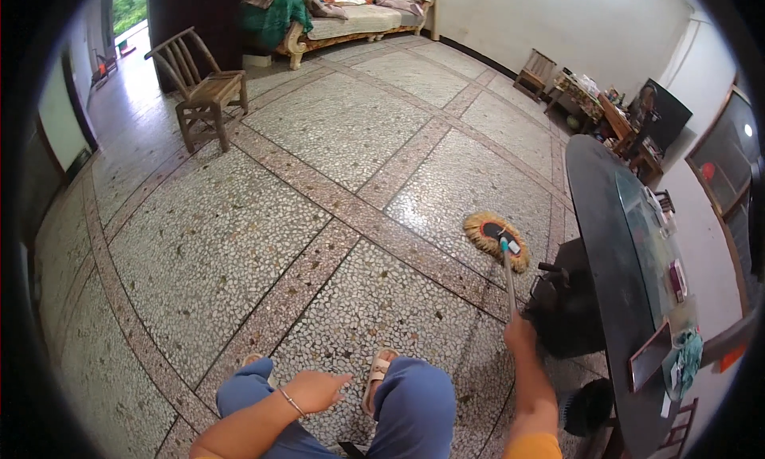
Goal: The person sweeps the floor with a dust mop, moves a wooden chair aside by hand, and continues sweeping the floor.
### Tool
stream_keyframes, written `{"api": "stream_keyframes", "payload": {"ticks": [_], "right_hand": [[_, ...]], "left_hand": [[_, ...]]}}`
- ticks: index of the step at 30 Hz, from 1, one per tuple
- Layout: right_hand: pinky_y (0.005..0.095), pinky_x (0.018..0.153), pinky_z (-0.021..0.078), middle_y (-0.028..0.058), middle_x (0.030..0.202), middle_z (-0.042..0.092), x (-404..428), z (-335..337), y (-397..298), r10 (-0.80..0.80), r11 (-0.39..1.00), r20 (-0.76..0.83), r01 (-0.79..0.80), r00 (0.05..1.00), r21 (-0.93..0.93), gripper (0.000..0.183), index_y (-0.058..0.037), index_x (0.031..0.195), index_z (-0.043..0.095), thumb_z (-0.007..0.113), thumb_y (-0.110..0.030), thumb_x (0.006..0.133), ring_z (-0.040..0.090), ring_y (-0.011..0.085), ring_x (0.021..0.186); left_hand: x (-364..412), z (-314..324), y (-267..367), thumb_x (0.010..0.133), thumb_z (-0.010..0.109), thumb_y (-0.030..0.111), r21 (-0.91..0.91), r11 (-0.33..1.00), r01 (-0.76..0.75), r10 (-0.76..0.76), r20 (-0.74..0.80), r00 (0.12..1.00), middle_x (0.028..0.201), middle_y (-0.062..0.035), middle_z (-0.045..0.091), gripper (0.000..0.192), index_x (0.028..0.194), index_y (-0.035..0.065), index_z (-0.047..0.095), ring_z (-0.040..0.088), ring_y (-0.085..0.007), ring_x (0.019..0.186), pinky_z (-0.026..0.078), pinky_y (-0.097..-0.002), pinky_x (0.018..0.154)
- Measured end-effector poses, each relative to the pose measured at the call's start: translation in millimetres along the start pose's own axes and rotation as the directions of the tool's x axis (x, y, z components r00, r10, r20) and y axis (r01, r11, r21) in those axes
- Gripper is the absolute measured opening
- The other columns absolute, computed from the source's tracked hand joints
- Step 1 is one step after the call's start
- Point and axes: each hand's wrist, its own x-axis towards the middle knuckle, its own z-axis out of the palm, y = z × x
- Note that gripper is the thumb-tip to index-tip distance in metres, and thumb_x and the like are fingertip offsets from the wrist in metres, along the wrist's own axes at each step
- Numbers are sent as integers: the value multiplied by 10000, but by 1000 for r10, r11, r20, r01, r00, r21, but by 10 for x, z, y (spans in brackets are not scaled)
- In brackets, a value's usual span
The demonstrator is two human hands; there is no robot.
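My right hand (519, 332) is wrapped around the pole (510, 280) of a flat dust mop. The mop's oval head (483, 232), with its tan fringe and dark centre, lies on the terrazzo floor (352, 291) to my front right, left of the dark table. A turquoise joint (504, 244) links pole and head. In front of my knees hovers my left hand (317, 390), a bracelet on its wrist. It holds nothing; the index finger points right and the other fingers are partly hidden.
A dark oval table (603, 268) with a glass top runs along the right, a black object (565, 303) beneath its edge. A wooden chair (206, 94) stands front left. Farther back are a daybed (352, 23), a small chair (535, 73) and a cluttered low table (577, 94).
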Motion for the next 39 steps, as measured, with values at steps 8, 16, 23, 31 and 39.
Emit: {"api": "stream_keyframes", "payload": {"ticks": [8, 16, 23, 31, 39], "right_hand": [[424, 614, 476, 185, 866, 609, -339, -32, -801, -14, 997, 95, 7, 995, 75, 547, -57, 1370, 238, 441, -213, 887, 601, 314, 712], [457, 522, 431, 148, 588, 579, -1718, -460, -293, -163, 987, 249, 161, 955, 26, 523, -47, 1343, 304, 454, -221, 874, 561, 336, 529], [492, 640, 463, 185, 787, 625, -120, -300, -664, -167, 986, -44, 168, 985, 24, 411, -75, 1256, 405, 444, -204, 867, 604, 360, 719], [494, 668, 461, 186, 814, 623, 269, 57, -441, -133, 990, -271, 142, 953, 13, 356, -102, 1164, 470, 483, -207, 824, 598, 382, 730], [430, 507, 415, 198, 686, 589, -1855, 32, 199, -9, 999, 253, 19, 967, -40, 513, -64, 1359, 268, 447, -184, 894, 567, 320, 596]], "left_hand": [[-161, -64, -79, 838, 521, 296, 66, 989, 129, -128, -27, 991, 843, -145, 610, 450, 1252, 149, 424, 590, -331, 762, 470, -445, 632], [-49, -146, 44, 840, 512, 285, 83, 996, 30, -33, 41, 999, 832, -135, 601, 444, 1255, 152, 431, 587, -325, 753, 472, -438, 626], [-41, -141, 1, 844, 513, 289, 11, 1000, 14, -14, 1, 1000, 842, -140, 603, 459, 1271, 155, 413, 587, -327, 762, 475, -435, 642], [-105, -189, -6, 833, 511, 283, 27, 989, 143, -144, 34, 989, 887, -133, 610, 434, 1235, 139, 434, 599, -309, 815, 479, -432, 671], [-67, -220, 87, 842, 516, 288, 68, 996, 51, -51, -10, 999, 867, -140, 609, 463, 1274, 158, 412, 591, -321, 782, 474, -440, 658]]}}
